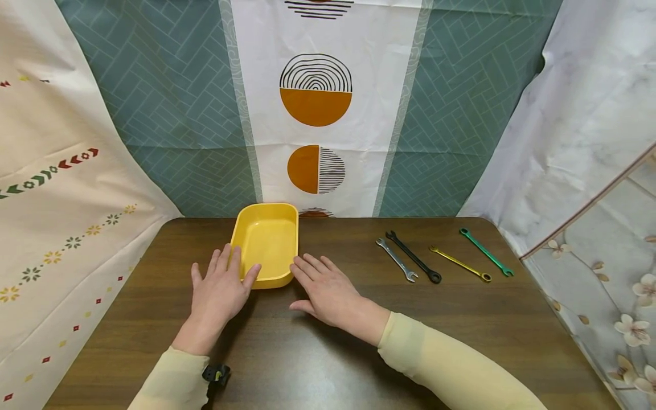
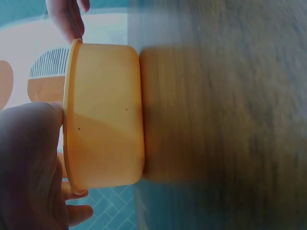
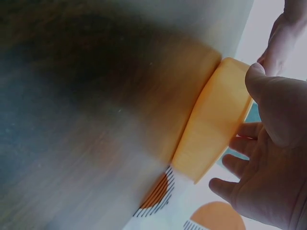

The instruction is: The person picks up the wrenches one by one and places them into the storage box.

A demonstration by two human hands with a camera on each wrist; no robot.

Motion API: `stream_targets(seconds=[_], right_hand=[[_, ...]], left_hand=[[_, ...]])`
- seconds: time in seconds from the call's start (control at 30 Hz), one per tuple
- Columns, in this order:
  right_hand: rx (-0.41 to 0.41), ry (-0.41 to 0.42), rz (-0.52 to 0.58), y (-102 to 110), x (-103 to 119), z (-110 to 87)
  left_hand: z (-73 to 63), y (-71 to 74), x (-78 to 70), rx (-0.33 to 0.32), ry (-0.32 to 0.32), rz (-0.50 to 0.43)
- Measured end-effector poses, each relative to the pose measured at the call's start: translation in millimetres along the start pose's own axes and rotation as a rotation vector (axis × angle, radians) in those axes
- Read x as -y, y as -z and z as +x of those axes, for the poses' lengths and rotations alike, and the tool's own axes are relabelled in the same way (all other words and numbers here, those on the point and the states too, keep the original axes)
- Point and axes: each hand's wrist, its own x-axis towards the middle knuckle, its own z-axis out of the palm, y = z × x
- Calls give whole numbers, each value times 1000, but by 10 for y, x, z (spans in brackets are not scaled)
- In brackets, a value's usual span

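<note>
A yellow rectangular plastic tray (image 1: 269,245) with raised walls lies on the table near its back edge, and nothing shows inside it. At its left near side is my left hand (image 1: 220,287), fingers extended along the wall and thumb near the front rim. My right hand (image 1: 330,293) is at the tray's right near corner, fingers straight and fingertips close to the wall; whether they touch it, I cannot tell. In the left wrist view the tray's outer wall (image 2: 103,115) stands between both hands. The right wrist view shows the right fingers spread beside the tray (image 3: 211,120).
To the right on the brown table (image 1: 307,359) lie a silver wrench (image 1: 396,260), a black wrench (image 1: 412,256), a yellow wrench (image 1: 459,263) and a green wrench (image 1: 486,251). A patterned cloth (image 1: 318,131) hangs behind the back edge.
</note>
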Motion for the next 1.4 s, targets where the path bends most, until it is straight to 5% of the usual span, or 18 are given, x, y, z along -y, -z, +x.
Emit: stream_targets(seconds=[1.4], right_hand=[[-52,-13,10,11,-206,-306]], left_hand=[[54,-125,-337,-7,-44,-11]])
